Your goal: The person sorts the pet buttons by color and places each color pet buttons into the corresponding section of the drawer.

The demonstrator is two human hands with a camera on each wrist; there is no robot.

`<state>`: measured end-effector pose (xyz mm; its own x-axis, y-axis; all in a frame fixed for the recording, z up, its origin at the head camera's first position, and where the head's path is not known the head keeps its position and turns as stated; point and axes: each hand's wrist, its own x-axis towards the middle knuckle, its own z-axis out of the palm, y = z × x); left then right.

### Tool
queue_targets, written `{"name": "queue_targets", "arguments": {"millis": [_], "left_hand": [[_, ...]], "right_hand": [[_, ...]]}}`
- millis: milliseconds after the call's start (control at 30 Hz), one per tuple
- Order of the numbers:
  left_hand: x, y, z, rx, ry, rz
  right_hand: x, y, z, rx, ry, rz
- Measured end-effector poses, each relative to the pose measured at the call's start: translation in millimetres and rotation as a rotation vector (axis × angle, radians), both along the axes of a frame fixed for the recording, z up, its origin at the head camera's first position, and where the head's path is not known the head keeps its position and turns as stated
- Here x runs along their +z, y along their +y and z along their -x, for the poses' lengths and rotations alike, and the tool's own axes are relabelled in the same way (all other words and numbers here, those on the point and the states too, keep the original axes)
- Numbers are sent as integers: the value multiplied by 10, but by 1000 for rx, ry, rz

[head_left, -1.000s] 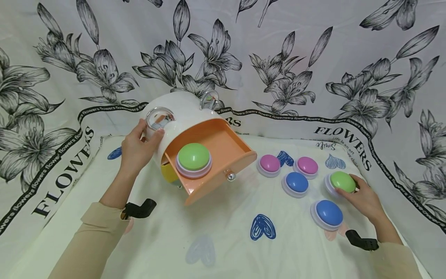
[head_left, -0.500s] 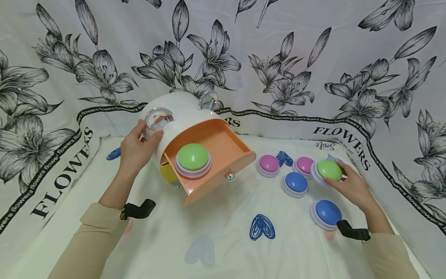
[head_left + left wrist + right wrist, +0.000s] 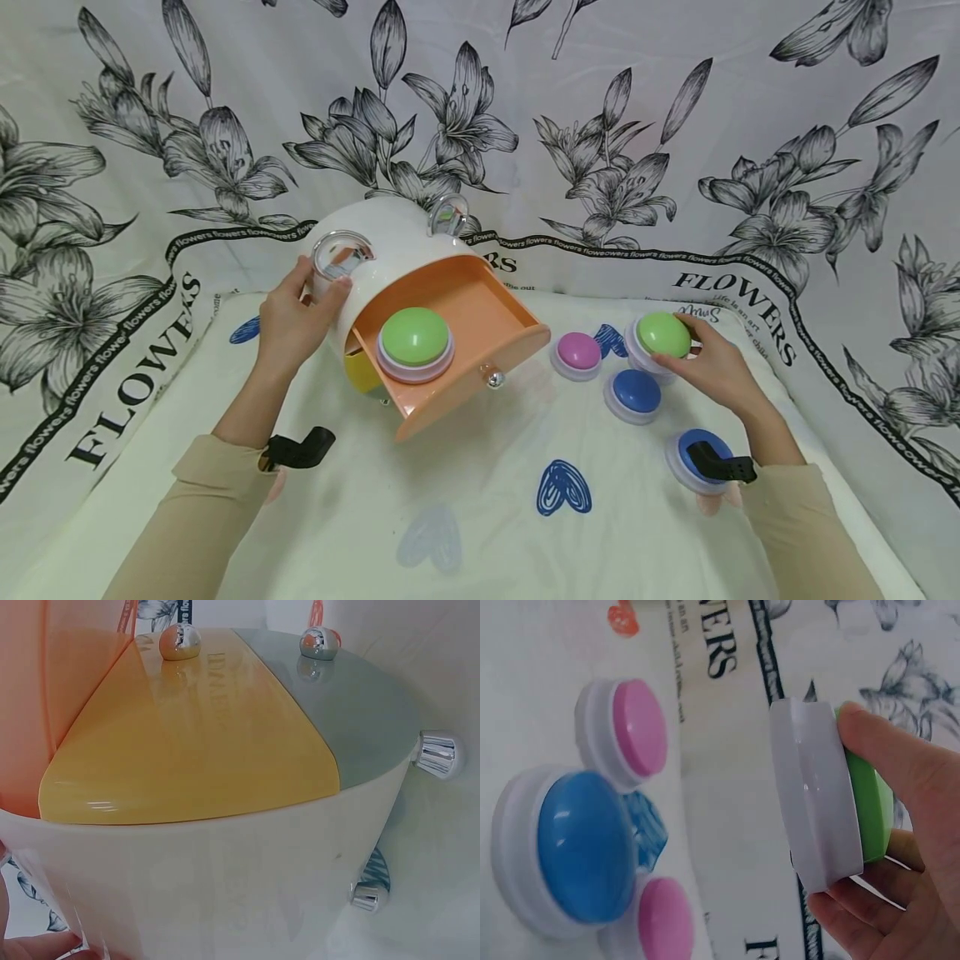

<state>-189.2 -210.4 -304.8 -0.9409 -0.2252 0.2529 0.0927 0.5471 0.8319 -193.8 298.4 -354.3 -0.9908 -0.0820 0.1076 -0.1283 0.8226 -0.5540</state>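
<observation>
The hands are held well apart. By the left hand point(image 3: 295, 323) the white drawer unit point(image 3: 397, 225) is gripped at its left side, the thumb laid just beside a chrome ring point(image 3: 343, 255). From the drawer unit an orange drawer point(image 3: 483, 321) is extended, and in its left part a green button point(image 3: 416, 338) on a pale base is seated. Below that drawer, a yellow front point(image 3: 191, 742) and a grey-green front point(image 3: 330, 701), each fitted with a round knob, are shown in the left wrist view.

Well to the right of the drawer unit, a second green button point(image 3: 663, 335) is clamped between the thumb and fingers of the right hand point(image 3: 716, 367), raised clear of the white cloth point(image 3: 337, 533). Nearest the drawer unit on that side, a pink button point(image 3: 578, 351) is set; farther from it, a blue button point(image 3: 637, 390) is placed. A second pink button point(image 3: 667, 919) is mostly covered in the head view. A second blue button point(image 3: 703, 434), farthest from the drawer unit, is partly hidden by a wrist camera point(image 3: 720, 464).
</observation>
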Motion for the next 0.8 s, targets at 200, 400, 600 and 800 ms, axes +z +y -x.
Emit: {"name": "queue_targets", "arguments": {"millis": [200,400,600,800], "left_hand": [[-8,2,-3,-1,-2,6],[-14,-2,-4,0,-3,1],[-15,-3,3,4,-4,8],[-7,-5,7,6,-8,-7]], "right_hand": [[169,-186,41,65,51,14],[348,-354,96,92,49,31],[503,-505,156,136,56,52],[655,-644,208,177,87,70]]}}
